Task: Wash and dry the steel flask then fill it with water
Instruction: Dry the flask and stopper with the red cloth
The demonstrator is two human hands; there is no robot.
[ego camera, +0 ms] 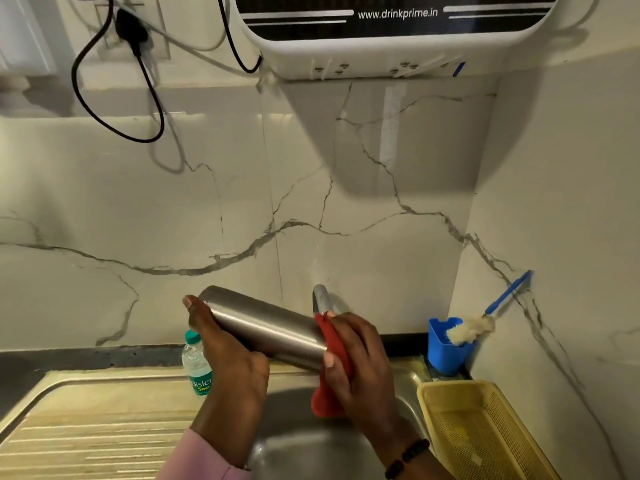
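Lower centre of the frame: my left hand [221,344] grips the steel flask [263,327], held tilted over the sink [408,379]; my right hand [356,362] clamps a red cloth [332,344] around its lower end. To dry well, I should rotate the flask while sliding the cloth along it.

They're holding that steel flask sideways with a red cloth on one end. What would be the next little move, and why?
Probably slide the red cloth along the steel flask toward the left hand. The right hand presses the cloth only on the end nearest it, so the rest of the body looks unwiped.
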